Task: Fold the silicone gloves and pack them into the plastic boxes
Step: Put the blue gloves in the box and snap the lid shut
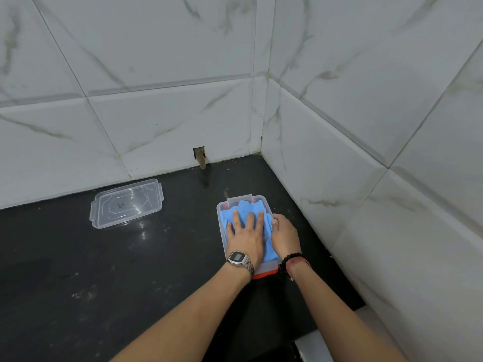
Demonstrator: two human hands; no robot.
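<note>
Both hands press into the clear plastic box [221,226] on the dark table [78,270]. Her left hand [245,235] lies flat, fingers spread, on the folded blue gloves [245,209] inside; the right hand [285,235] curls its grip over the box's right rim. A loose lid [126,203] lies well apart, leftward by the tiled wall.

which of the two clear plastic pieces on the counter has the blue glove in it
The clear plastic box by the right-hand tiled wall, where the left hand presses the blue silicone glove down. The other piece, the flat clear lid at left, holds nothing.
</note>
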